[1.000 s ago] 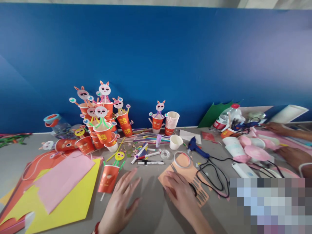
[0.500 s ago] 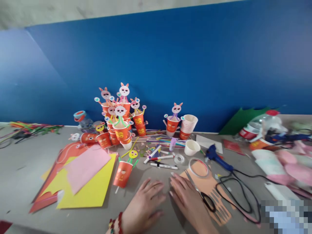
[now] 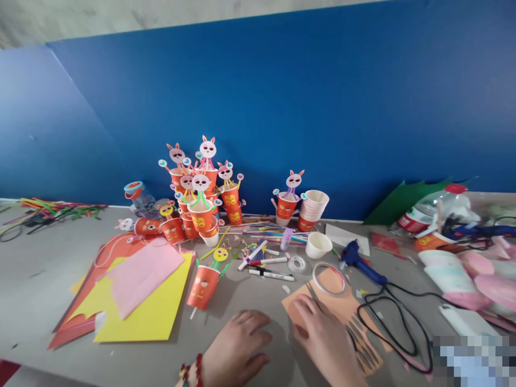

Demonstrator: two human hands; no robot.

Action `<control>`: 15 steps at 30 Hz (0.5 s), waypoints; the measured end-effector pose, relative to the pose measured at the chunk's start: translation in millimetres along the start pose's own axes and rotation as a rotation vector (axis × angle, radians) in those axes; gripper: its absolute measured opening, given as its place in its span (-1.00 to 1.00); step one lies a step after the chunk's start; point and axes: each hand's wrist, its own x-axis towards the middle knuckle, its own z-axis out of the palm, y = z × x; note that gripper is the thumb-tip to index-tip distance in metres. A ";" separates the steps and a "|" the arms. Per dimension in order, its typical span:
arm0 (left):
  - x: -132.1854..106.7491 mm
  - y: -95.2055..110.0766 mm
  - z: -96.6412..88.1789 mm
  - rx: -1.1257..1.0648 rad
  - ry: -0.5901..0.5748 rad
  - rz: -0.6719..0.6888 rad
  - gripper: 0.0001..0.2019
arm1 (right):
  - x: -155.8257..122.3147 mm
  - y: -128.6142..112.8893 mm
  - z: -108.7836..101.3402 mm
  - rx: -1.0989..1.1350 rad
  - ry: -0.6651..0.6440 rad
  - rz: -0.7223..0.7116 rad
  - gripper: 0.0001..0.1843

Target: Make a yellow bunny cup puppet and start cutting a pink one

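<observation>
My left hand [image 3: 241, 348] hovers at the front of the table with its fingers loosely bent and apart, holding nothing. To its right, my right hand [image 3: 322, 336] rests on a sheet of orange paper [image 3: 296, 309] with slits cut in it. Its fingers curl down near the paper's left edge, hiding what is under them. A pair of scissors [image 3: 312, 293] lies on this sheet, mostly covered by the hand. Ahead of my left hand stands a red paper cup [image 3: 203, 287] with a yellow rabbit face [image 3: 221, 255] and green arms.
Decorated rabbit cups [image 3: 201, 215] are stacked at the back, left of a white cup stack [image 3: 314, 204]. Markers [image 3: 270, 274] and tape rolls [image 3: 328, 279] lie mid-table. A blue glue gun [image 3: 363, 263] trails a black cord at right. Coloured sheets [image 3: 161, 317] lie left.
My right hand has curled its fingers and shifted right, uncovering the orange paper's left corner and hiding the scissors' handles. My left hand has dropped slightly toward me.
</observation>
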 end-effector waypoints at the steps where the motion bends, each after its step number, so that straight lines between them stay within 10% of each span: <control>1: 2.5 1.1 1.1 -0.003 -0.017 0.002 -0.69 | 0.9 -0.3 -0.1 -0.006 0.000 -0.007 -0.61; 9: 6.3 4.0 0.5 -0.103 -0.035 -0.026 -0.67 | -0.8 0.4 -3.5 0.041 0.016 0.002 -0.70; 15: 12.7 2.3 14.8 -0.597 0.020 -0.184 -0.52 | 1.9 -1.0 -13.6 0.093 0.009 0.018 -0.78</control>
